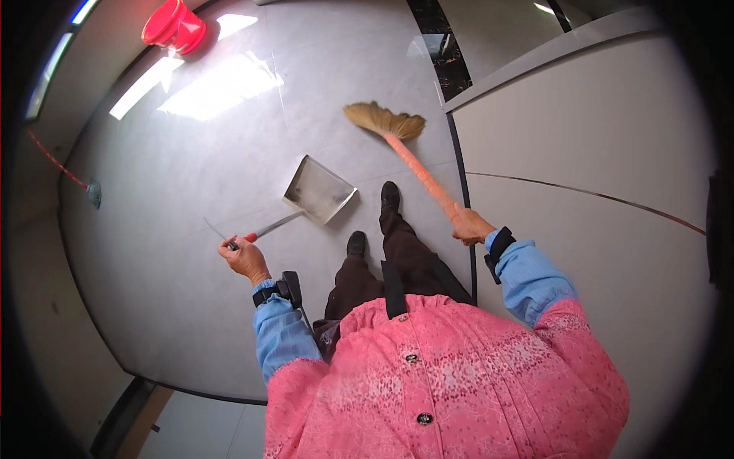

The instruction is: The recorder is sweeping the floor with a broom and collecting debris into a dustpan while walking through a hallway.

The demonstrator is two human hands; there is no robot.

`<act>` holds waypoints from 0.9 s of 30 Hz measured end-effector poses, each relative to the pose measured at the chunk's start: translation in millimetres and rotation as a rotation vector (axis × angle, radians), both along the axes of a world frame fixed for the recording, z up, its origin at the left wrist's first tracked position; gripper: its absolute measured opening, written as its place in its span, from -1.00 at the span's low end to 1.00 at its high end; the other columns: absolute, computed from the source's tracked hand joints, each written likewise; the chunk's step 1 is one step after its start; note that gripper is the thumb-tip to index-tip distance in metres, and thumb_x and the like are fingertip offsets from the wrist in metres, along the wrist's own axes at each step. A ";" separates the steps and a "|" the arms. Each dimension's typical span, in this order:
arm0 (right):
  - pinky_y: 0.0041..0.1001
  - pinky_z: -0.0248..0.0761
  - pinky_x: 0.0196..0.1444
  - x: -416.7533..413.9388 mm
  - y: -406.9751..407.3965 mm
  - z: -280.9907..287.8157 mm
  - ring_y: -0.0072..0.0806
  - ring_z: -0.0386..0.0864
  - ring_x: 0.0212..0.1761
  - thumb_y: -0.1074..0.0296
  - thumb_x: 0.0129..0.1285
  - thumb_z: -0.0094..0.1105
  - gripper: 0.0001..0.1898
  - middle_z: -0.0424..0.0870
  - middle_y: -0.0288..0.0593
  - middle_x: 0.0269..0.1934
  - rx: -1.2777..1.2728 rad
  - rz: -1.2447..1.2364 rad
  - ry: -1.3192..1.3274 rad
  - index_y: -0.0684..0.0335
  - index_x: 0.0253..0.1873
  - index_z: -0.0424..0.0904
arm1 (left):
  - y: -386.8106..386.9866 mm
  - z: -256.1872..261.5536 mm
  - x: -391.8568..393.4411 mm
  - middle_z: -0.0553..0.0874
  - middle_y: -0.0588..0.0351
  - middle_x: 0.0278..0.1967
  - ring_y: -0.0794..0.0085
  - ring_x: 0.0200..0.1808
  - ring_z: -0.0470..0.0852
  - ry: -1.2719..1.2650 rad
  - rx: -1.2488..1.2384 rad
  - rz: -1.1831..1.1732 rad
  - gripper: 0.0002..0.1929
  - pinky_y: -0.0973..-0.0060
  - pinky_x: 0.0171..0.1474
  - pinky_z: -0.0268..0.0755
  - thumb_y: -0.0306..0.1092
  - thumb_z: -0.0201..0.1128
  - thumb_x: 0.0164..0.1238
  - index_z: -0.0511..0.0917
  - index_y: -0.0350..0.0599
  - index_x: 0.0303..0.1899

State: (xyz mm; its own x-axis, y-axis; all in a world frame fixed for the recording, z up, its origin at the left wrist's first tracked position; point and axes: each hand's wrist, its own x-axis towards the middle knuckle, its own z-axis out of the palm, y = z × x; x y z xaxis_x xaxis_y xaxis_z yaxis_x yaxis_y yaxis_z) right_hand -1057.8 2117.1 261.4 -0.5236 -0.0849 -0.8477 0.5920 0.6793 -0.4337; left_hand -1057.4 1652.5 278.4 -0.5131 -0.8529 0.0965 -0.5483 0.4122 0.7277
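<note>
My right hand (pixel 472 224) is closed around the orange handle of a straw broom (pixel 421 169). The broom's bristles (pixel 385 119) fan out at the far end, at or just above the floor; I cannot tell if they touch. My left hand (pixel 245 256) grips the red-ended metal handle of a dustpan (pixel 321 189). A thin grey wire or cord sticks out by the left fingers, and its kind is unclear. The dustpan's metal tray is in front of my shoes, with some dark dust-like specks inside it.
A red plastic bucket (pixel 174 27) stands by the far left wall. A mop (pixel 93 193) with a red-patterned handle leans at the left. White panels (pixel 573 132) rise along my right, and a dark patterned strip (pixel 444 51) crosses the grey tiled floor (pixel 189 166).
</note>
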 end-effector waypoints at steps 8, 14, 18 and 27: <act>-0.63 0.10 -0.77 42.7 -37.6 104.6 -0.64 0.24 -0.75 0.64 -0.18 0.04 -0.27 0.25 -0.35 -0.63 -0.260 0.022 -0.251 0.07 0.24 0.20 | -4.8 3.3 1.9 0.61 -0.02 -0.34 0.18 -0.29 0.59 -0.035 -0.015 0.011 -0.80 0.38 -0.16 0.40 -0.41 0.04 0.08 0.36 -0.15 -0.22; -0.64 0.05 -0.77 55.0 -44.4 145.5 -0.67 0.21 -0.74 0.63 -0.18 0.04 -0.29 0.22 -0.39 -0.63 -0.369 -0.055 -0.288 0.15 0.23 0.21 | -3.0 2.7 0.6 0.62 0.13 -0.61 0.35 -0.48 0.60 -0.023 -0.071 -0.025 -0.84 0.50 -0.29 0.38 -0.47 0.02 0.09 0.32 -0.08 -0.26; -0.63 0.09 -0.75 56.9 -50.4 166.3 -0.67 0.24 -0.74 0.55 -0.17 0.03 -0.32 0.26 -0.38 -0.62 -0.314 -0.036 -0.130 0.12 0.22 0.24 | -11.1 2.4 1.8 0.61 0.03 -0.36 0.34 -0.35 0.63 -0.006 0.083 -0.117 -0.78 0.48 -0.22 0.43 -0.44 0.05 0.13 0.32 -0.16 -0.17; -0.65 0.12 -0.76 61.7 -52.6 167.8 -0.66 0.29 -0.76 0.65 -0.13 0.04 -0.27 0.30 -0.34 -0.62 -0.354 -0.382 -0.048 0.27 0.27 0.11 | -20.5 -31.9 14.2 0.56 0.06 -0.30 0.43 -0.42 0.62 0.218 0.211 -0.213 -0.77 0.52 -0.29 0.46 -0.53 0.00 0.14 0.27 -0.17 -0.13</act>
State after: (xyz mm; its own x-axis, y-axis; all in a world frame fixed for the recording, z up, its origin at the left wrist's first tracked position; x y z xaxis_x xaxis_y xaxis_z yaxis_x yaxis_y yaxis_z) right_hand -996.1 2064.6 429.2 -0.5342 -0.1813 -0.8257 0.7939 0.2281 -0.5637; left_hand -1043.2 1632.0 246.5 -0.6680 -0.7420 0.0568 -0.2888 0.3288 0.8992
